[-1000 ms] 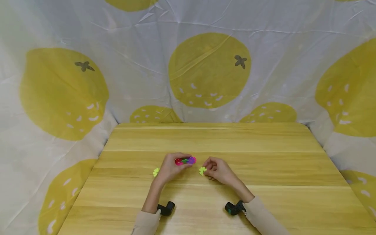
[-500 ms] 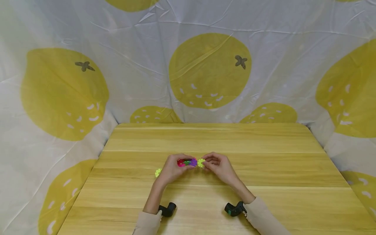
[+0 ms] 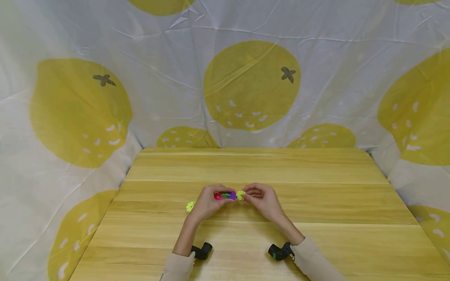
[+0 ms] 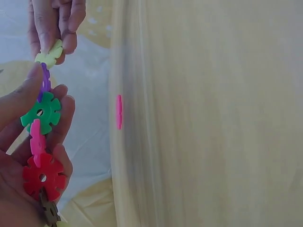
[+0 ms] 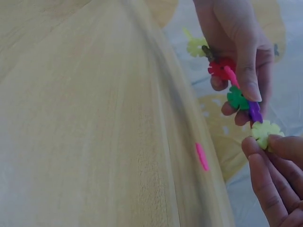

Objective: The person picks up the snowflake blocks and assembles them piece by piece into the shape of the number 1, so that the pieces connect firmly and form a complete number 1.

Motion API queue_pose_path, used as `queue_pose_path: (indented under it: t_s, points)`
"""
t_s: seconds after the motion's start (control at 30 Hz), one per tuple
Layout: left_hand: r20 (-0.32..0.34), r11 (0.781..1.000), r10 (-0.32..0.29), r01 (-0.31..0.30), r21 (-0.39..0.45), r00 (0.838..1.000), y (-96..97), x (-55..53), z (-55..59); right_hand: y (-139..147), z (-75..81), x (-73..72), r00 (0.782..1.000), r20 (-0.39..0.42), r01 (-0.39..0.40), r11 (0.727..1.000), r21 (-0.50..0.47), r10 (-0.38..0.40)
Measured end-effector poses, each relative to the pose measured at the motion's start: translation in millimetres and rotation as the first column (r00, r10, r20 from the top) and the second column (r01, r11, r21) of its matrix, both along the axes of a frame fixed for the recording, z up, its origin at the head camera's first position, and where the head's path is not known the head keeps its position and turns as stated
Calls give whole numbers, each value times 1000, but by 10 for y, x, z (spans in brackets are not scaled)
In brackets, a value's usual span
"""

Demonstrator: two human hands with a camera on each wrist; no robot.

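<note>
My left hand grips a chain of notched plastic snowflake discs. In the left wrist view a red disc, a pink disc, a green disc and a purple disc interlock at angles along the palm. At the chain's near end a dark disc joins a yellow disc. Between thumb and fingers, my right hand pinches a pale yellow-green disc. That disc's edge meets the purple disc at the chain's far end. The left thumb lies by the purple disc.
A loose pink disc shows edge-on against the wooden table in both wrist views. Black wrist cameras sit on both forearms. Lemon-printed cloth hangs behind and beside the table.
The right hand has moved left and slightly away from me, bringing the yellow-green disc against the purple one. The left hand and chain have shifted slightly right.
</note>
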State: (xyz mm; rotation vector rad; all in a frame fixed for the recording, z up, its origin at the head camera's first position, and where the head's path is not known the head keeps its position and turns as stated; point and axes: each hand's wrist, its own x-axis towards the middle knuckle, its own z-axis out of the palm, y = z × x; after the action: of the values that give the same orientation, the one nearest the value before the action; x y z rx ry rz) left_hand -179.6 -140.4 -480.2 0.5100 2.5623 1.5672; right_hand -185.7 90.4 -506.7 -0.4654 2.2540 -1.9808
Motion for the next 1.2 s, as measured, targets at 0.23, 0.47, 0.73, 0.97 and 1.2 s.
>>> queue_pose_path:
  t_s: [0.23,0.47,0.73,0.97,1.2]
  points:
    - [-27,999,0,-1,-37,1000,28,9,36,31,-6,24,999,-6,-37,999,-22,37]
    - [-11,999,-25,25,-23,1000,21,3,48,17,-43,31,999,-33,-38,997,-70,36]
    - [23,998,-49,49,26,999,-19,-7,51,-9,-18,41,996,-91,-24,997,-68,18]
    - [39,998,-47,45,40,998,-25,-10,41,-25,-3,61,996,-85,-23,997,-78,16]
    - [58,996,-55,51,71,997,-36,-19,26,-36,3,78,997,-74,-14,995,-100,7]
